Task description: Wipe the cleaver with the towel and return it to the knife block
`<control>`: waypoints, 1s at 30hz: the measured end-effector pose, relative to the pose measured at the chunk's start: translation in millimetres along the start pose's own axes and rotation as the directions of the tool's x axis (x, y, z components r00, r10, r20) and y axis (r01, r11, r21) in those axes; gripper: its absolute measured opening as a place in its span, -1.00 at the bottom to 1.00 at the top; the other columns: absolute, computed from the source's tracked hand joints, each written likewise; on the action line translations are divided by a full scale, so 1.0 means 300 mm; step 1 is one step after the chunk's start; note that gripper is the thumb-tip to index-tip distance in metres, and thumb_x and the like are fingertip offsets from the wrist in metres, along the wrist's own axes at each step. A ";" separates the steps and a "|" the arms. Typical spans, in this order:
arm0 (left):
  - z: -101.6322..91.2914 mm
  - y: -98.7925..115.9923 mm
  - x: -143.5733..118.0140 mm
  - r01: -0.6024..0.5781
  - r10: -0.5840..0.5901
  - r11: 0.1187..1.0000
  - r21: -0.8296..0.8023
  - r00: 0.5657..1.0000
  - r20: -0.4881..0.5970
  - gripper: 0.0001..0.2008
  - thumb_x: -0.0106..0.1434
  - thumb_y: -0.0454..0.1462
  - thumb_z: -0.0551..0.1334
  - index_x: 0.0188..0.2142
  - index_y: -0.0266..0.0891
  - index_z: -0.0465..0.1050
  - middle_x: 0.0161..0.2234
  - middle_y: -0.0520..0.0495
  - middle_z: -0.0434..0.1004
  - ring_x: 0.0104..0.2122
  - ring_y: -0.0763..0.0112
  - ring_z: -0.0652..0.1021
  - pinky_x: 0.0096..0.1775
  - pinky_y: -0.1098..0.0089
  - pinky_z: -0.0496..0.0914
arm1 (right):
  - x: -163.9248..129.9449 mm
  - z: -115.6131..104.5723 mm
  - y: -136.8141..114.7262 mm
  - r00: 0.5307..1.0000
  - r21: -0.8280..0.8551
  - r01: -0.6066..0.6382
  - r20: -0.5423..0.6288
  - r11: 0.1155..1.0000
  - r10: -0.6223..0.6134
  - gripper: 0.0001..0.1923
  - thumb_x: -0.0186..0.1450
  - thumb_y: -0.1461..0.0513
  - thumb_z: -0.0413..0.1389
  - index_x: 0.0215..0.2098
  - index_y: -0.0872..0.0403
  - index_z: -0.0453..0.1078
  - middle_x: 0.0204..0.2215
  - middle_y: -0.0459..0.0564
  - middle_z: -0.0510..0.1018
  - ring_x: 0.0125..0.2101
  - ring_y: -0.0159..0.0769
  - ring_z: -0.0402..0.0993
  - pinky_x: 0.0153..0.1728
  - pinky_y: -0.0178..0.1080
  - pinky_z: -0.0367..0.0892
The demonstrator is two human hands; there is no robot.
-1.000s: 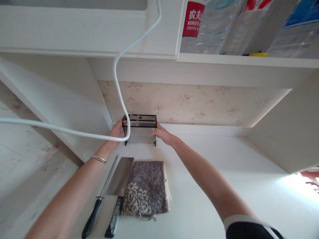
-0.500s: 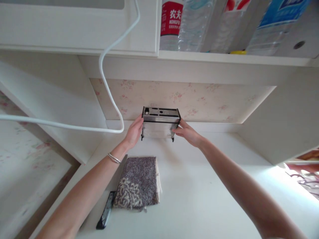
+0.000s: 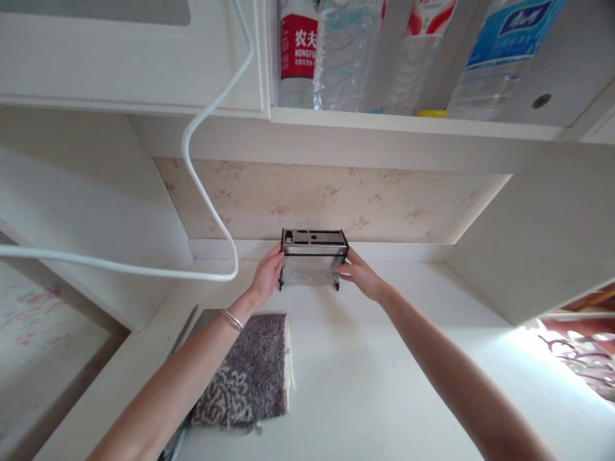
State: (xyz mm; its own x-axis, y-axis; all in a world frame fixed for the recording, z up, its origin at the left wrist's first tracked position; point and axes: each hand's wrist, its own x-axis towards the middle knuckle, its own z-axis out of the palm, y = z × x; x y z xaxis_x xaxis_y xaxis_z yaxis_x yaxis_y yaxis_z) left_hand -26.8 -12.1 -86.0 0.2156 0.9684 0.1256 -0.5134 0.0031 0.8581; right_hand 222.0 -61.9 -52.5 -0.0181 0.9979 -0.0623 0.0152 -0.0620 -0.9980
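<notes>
A small clear-sided box with a silver slotted top (image 3: 314, 238) and black edges is at the back of the white surface, in front of the wall. My left hand (image 3: 268, 274), with a silver bangle at its wrist, grips the box's left side. On the opposite side, my right hand (image 3: 361, 274) holds it with thumb and fingers. Small black feet show at its lower corners; whether they touch the surface, I cannot tell. Nearer to me, a folded grey-brown patterned cloth (image 3: 259, 365) lies partly under my left forearm.
A white cable (image 3: 211, 205) hangs across the left side in front. Overhead, a cabinet shelf (image 3: 408, 123) carries several plastic bottles (image 3: 343, 61). White side panels (image 3: 542, 230) flank the surface, with flowered wallpaper (image 3: 336, 198) behind.
The view has shifted, so shelf and bottles sit further left and lower. Both hands keep their hold on the box, which appears slightly lower in the picture.
</notes>
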 end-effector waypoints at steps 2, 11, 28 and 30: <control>-0.006 -0.013 0.023 -0.014 0.014 1.000 0.002 1.000 -0.002 -0.61 0.17 -0.28 0.23 0.02 -0.10 0.43 0.18 0.05 0.36 0.23 0.44 0.27 0.27 0.35 0.04 | 0.026 -0.004 0.005 1.000 0.001 0.004 0.002 1.000 -0.004 -0.20 -0.01 0.27 0.25 0.17 -0.27 0.18 0.12 -0.09 0.42 0.12 -0.03 0.29 0.05 0.06 0.21; -0.011 -0.019 0.140 -0.035 0.036 0.999 0.014 0.999 -0.013 -0.59 0.12 -0.32 0.24 0.01 -0.15 0.43 0.12 0.01 0.43 0.20 0.40 0.31 0.25 0.33 0.08 | 0.144 -0.036 0.025 1.000 -0.022 0.000 -0.016 1.000 -0.001 -0.18 0.01 0.25 0.24 0.20 -0.35 0.13 0.18 -0.13 0.33 0.09 -0.07 0.30 0.02 0.09 0.24; -0.149 0.121 -0.291 -0.083 0.185 0.925 0.372 0.951 -0.246 -0.75 0.14 -0.15 0.30 -0.25 -0.27 0.49 -0.20 -0.10 0.58 -0.21 0.33 0.57 0.01 0.23 0.40 | -0.129 0.210 0.334 0.860 0.200 -0.510 0.125 0.836 0.495 -0.44 0.00 0.20 0.32 -0.03 0.05 0.32 -0.01 0.17 0.46 -0.11 -0.08 0.46 -0.19 0.07 0.41; -0.185 0.144 -0.459 0.014 0.158 0.879 0.477 0.935 -0.318 -0.71 0.15 -0.11 0.29 -0.22 -0.25 0.48 -0.25 -0.09 0.60 -0.29 0.32 0.59 -0.07 0.26 0.45 | -0.188 0.313 0.365 0.846 0.236 -0.532 0.189 0.813 0.498 -0.49 0.03 0.18 0.30 -0.07 0.05 0.34 -0.04 0.12 0.48 -0.14 -0.14 0.48 -0.21 -0.01 0.43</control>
State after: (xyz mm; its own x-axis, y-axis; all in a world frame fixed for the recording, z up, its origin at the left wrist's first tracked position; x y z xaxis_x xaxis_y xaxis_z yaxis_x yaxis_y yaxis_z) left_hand -124.8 -131.5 -93.8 -0.1439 0.9850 0.0947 -0.0524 -0.1031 0.9933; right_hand 130.7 -126.9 -159.7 -0.1964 0.8099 -0.5527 -0.2144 -0.5855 -0.7818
